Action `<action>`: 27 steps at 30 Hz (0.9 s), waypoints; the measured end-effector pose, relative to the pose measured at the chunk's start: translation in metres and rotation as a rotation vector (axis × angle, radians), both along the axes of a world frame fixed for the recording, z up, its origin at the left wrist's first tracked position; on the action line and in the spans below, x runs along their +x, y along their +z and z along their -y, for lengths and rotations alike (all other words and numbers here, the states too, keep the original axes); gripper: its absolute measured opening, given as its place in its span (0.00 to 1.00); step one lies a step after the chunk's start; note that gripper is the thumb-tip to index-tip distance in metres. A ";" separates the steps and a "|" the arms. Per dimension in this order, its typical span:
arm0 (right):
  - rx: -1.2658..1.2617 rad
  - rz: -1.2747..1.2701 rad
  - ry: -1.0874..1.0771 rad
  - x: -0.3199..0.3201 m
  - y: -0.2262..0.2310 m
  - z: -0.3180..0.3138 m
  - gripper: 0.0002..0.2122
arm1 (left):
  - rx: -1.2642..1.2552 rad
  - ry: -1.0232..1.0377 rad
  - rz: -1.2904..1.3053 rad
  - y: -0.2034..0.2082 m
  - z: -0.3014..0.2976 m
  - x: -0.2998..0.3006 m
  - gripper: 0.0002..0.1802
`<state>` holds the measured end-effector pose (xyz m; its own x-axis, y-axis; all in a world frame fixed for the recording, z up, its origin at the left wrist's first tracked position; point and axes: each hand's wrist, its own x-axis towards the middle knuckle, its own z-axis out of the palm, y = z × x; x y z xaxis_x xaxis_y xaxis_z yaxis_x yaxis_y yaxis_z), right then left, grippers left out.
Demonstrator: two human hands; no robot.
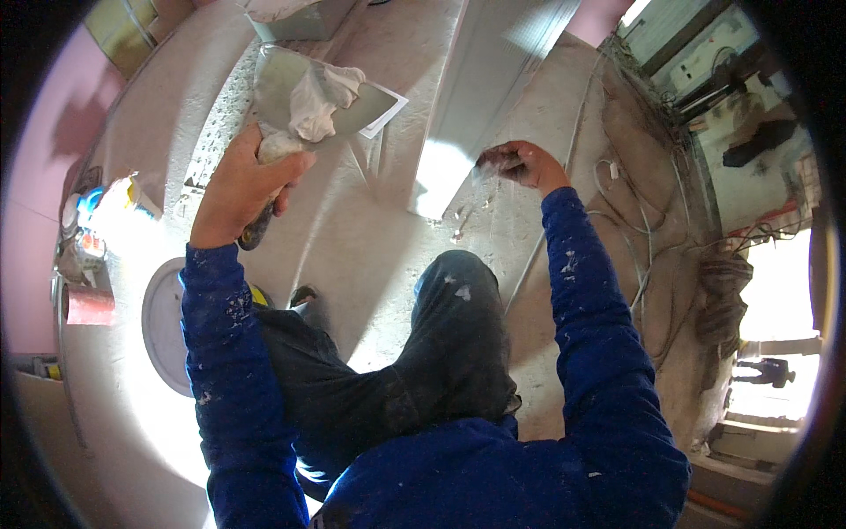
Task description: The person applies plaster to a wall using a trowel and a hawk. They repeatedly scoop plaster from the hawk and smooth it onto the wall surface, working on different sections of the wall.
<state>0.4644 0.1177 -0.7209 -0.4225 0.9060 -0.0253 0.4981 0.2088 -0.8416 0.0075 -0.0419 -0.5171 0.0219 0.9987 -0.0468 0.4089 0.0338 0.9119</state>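
My left hand [248, 181] is wrapped round the handle of a wide putty knife [357, 116]. A thick lump of white filler [315, 104] sits on its blade, and more is smeared near my fingers. My right hand [520, 165] is lower and to the right, beside the near end of a long pale board [476, 97]. Its fingers are dark, smudged and bent together. Something whitish and blurred shows at the fingertips; I cannot make out what it is. Small white crumbs [457, 236] lie below that hand.
A grey box-shaped container [304, 22] stands at the far end. A round grey lid or bucket [167, 326] is by my left arm, with a pink roll [90, 306] farther left. Cables [639, 220] trail over the dusty floor at the right. My bent knee [458, 273] rises in the middle.
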 end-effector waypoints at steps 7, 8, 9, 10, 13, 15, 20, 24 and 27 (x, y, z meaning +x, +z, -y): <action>0.241 -0.074 -0.090 0.082 -0.014 -0.095 0.10 | 0.018 -0.002 -0.052 0.002 0.004 0.004 0.20; 0.305 -0.034 -0.076 0.084 -0.003 -0.100 0.10 | 0.015 -0.004 -0.089 0.001 0.004 0.005 0.20; 0.369 0.007 -0.059 0.083 0.012 -0.102 0.10 | 0.011 0.001 -0.125 0.001 0.003 0.006 0.20; 0.238 -0.129 -0.097 0.078 0.030 -0.097 0.10 | -0.021 0.023 -0.157 0.001 0.003 0.006 0.20; -0.531 -0.890 -0.343 0.053 0.105 -0.067 0.10 | -0.043 -0.059 -0.063 0.003 0.002 0.010 0.20; -0.384 -0.756 -0.441 0.030 0.150 -0.039 0.10 | -0.071 -0.052 -0.091 0.004 0.000 0.014 0.20; -0.322 -0.699 -0.639 -0.013 0.212 -0.008 0.10 | -0.081 -0.132 -0.052 -0.001 -0.008 0.025 0.20; -0.273 -0.572 -0.761 -0.024 0.222 -0.012 0.21 | -0.063 -0.168 -0.051 -0.007 -0.011 0.030 0.20; -0.123 -0.657 -0.517 -0.004 0.237 -0.001 0.15 | -0.074 -0.208 -0.050 -0.007 -0.012 0.036 0.20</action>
